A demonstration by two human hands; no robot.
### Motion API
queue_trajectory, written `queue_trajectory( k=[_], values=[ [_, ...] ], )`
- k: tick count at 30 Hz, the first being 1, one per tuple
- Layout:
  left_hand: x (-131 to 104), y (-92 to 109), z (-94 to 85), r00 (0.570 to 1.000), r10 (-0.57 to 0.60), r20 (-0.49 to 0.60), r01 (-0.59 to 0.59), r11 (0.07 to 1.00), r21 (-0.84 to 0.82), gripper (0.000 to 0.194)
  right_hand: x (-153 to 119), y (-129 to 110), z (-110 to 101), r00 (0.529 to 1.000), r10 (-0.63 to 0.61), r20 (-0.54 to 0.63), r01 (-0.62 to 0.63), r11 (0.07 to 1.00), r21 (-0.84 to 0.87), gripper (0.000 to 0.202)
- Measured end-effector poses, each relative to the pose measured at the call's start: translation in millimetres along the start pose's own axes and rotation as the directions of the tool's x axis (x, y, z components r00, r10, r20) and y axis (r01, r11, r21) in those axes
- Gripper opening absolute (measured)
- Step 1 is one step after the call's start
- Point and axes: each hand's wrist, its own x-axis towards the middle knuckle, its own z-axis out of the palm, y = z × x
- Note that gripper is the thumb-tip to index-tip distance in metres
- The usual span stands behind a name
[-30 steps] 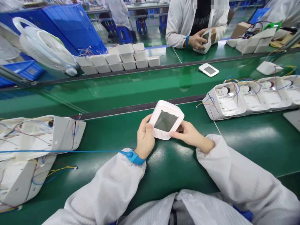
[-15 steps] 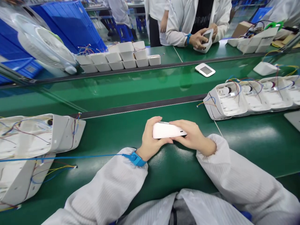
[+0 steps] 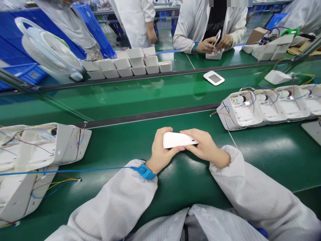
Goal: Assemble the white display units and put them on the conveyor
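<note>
The left hand [image 3: 159,152] and the right hand [image 3: 205,145] hold a small white case [image 3: 175,140], one at each end. The case is over the green worktop [image 3: 185,187]; I cannot tell if they touch. Open white tubs [image 3: 247,112] with wires sit right of the case, and a flat screen piece [image 3: 214,78] lies well past it

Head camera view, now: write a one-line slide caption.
Left hand and right hand grip a white device above a green work surface.
</note>
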Motion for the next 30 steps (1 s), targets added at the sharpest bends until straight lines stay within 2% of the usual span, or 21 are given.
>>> queue_trajectory(
  k=[2, 5, 7, 8, 10, 12, 13, 15, 18, 20, 22, 24, 27, 28, 30],
  values=[
    [-1, 0, 0.5, 1.000, 0.021, -0.018, -0.021, 0.999, 0.029, 0.071, 2, 4, -3, 1.000, 0.005, 0.023, -0.005, 1.000, 0.012, 0.037],
    [-3, 4, 0.8, 0.984, 0.173, -0.050, -0.166, 0.979, 0.116, 0.077, 6, 17, -10, 0.994, 0.102, -0.024, -0.103, 0.994, -0.026, 0.042],
    [-6, 7, 2.0, 0.947, 0.316, 0.059, -0.321, 0.940, 0.118, 0.063, 7, 32, -15, 0.964, 0.255, -0.082, -0.262, 0.960, -0.096, 0.043],
    [-8, 10, 3.4, 0.912, 0.375, 0.166, -0.392, 0.916, 0.085, 0.053, 7, 40, -18, 0.932, 0.344, -0.116, -0.357, 0.927, -0.117, 0.044],
    [-13, 15, 8.2, 0.791, 0.446, 0.419, -0.492, 0.871, 0.001, 0.037, 5, 57, -22, 0.848, 0.495, -0.188, -0.518, 0.850, -0.099, 0.047],
    [-19, 21, 14.5, 0.661, 0.440, 0.608, -0.537, 0.843, -0.026, 0.032, 4, 70, -21, 0.788, 0.563, -0.247, -0.587, 0.809, -0.030, 0.052],
    [-22, 24, 17.7, 0.626, 0.413, 0.661, -0.545, 0.838, -0.008, 0.033, 4, 74, -20, 0.778, 0.570, -0.265, -0.593, 0.805, -0.007, 0.055],
    [-27, 28, 23.0, 0.615, 0.355, 0.704, -0.538, 0.842, 0.044, 0.036, 8, 80, -13, 0.760, 0.589, -0.275, -0.595, 0.801, 0.068, 0.058],
    [-29, 30, 26.1, 0.634, 0.312, 0.707, -0.521, 0.848, 0.093, 0.037, 26, 84, 6, 0.727, 0.636, -0.258, -0.588, 0.771, 0.244, 0.060],
    [-28, 31, 25.5, 0.630, 0.319, 0.708, -0.540, 0.835, 0.103, 0.036, 46, 86, 24, 0.736, 0.629, -0.250, -0.555, 0.773, 0.308, 0.059],
    [-29, 33, 24.5, 0.599, 0.360, 0.715, -0.586, 0.806, 0.084, 0.036, 67, 86, 43, 0.763, 0.590, -0.264, -0.508, 0.800, 0.318, 0.056],
    [-34, 39, 25.2, 0.525, 0.446, 0.725, -0.651, 0.759, 0.004, 0.032, 83, 83, 60, 0.804, 0.526, -0.279, -0.450, 0.843, 0.294, 0.053],
    [-48, 51, 31.1, 0.366, 0.595, 0.716, -0.693, 0.687, -0.218, 0.019, 93, 76, 77, 0.918, 0.329, -0.221, -0.317, 0.944, 0.090, 0.038],
    [-53, 54, 33.9, 0.332, 0.616, 0.714, -0.675, 0.684, -0.277, 0.017, 93, 75, 79, 0.944, 0.274, -0.185, -0.279, 0.960, 0.001, 0.033],
    [-60, 58, 39.3, 0.306, 0.610, 0.731, -0.624, 0.708, -0.330, 0.017, 93, 75, 79, 0.960, 0.241, -0.144, -0.260, 0.957, -0.130, 0.029]
  ],
)
